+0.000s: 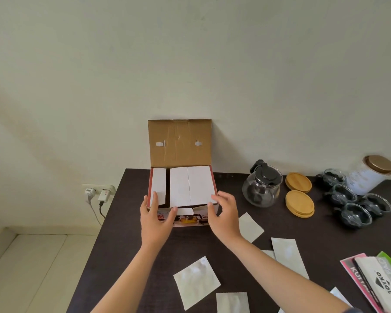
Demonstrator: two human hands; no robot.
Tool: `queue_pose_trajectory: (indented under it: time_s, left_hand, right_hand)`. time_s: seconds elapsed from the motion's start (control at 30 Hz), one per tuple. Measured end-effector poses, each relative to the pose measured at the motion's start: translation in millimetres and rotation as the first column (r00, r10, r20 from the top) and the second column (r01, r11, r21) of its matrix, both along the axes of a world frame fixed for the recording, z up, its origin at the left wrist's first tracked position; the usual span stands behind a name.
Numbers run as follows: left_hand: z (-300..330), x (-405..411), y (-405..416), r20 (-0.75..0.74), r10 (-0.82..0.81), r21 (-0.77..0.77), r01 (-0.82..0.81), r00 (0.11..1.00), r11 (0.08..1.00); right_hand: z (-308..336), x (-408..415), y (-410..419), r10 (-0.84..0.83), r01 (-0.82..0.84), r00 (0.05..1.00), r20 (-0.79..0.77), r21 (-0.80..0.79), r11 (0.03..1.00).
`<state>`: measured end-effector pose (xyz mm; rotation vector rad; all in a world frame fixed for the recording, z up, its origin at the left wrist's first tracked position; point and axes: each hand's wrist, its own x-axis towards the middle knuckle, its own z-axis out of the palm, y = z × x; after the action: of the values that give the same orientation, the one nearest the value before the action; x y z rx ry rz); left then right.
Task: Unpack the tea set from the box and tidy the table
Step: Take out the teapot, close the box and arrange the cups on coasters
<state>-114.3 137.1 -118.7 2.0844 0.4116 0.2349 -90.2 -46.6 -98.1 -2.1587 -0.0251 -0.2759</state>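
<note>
The tea set box (pixel 187 219) stands on the dark table (pixel 131 240) against the wall, its brown lid (pixel 179 143) raised and white cardboard inserts (pixel 191 185) inside. My left hand (pixel 155 216) grips the box's front left corner, thumb on the printed front. My right hand (pixel 223 214) holds the front right corner with fingers spread. To the right stand a glass teapot (pixel 261 187) with a black lid, two stacks of wooden coasters (pixel 299 202) and several glass cups (pixel 353 203).
A white jar (pixel 370 175) with a gold lid stands at the far right. Several white paper sheets (pixel 196 282) lie scattered on the near table. Printed packets (pixel 375 281) lie at the right edge. A wall socket (pixel 98 194) with plugs sits left of the table.
</note>
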Motion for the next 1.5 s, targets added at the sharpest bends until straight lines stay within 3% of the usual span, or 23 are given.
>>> queue_pose_trajectory:
  time_s: [0.13, 0.4, 0.53, 0.67, 0.77, 0.87, 1.1, 1.23, 1.5]
  left_hand:
    - [-3.4, 0.5, 0.6, 0.009, -0.001, -0.001, 0.001, 1.000, 1.000]
    - [-3.1, -1.1, -0.3, 0.036, 0.001, -0.027, 0.000, 0.999, 1.000]
    - [-2.0, -1.3, 0.4, 0.034, -0.001, -0.008, 0.001, 0.999, 1.000]
    - [-1.3, -3.0, 2.9, 0.022, -0.007, 0.037, 0.006, 1.000, 0.999]
    - [2.8, -5.8, 2.1, 0.015, 0.019, -0.061, -0.018, 1.000, 0.998]
    - [4.2, -7.0, 3.6, 0.007, 0.013, -0.133, -0.012, 1.000, 0.991]
    - [8.7, -8.7, 13.9, 0.062, -0.018, -0.196, 0.030, 0.998, 0.980]
    - [11.8, -8.7, 16.9, 0.050, 0.023, -0.268, -0.008, 0.999, 0.963]
    - [9.4, -5.9, 18.6, -0.005, 0.075, -0.219, -0.074, 0.997, 0.973]
  right_hand:
    - [21.2, 45.0, 7.5, 0.003, -0.003, 1.000, -0.015, 0.014, 1.000]
    - [62.2, 141.5, 27.5, -0.029, 0.076, 0.969, -0.246, 0.183, 0.980]
    - [64.0, 160.1, 26.3, 0.055, 0.020, 0.963, -0.265, 0.272, 0.962]
    - [59.2, 144.1, 20.3, 0.165, -0.129, 0.971, -0.174, 0.199, 0.972]
    - [50.6, 111.5, 9.3, 0.310, -0.304, 0.950, -0.026, 0.134, 0.943]
    - [34.2, 79.8, -4.9, 0.403, -0.403, 0.915, -0.001, -0.005, 0.915]
    - [-1.2, 35.0, -16.8, 0.363, -0.362, 0.932, 0.002, 0.021, 0.932]
    - [-14.0, 27.4, -15.3, 0.313, -0.313, 0.950, -0.004, -0.045, 0.949]
    - [-30.3, 23.2, -12.3, 0.272, -0.265, 0.961, 0.043, -0.129, 0.956]
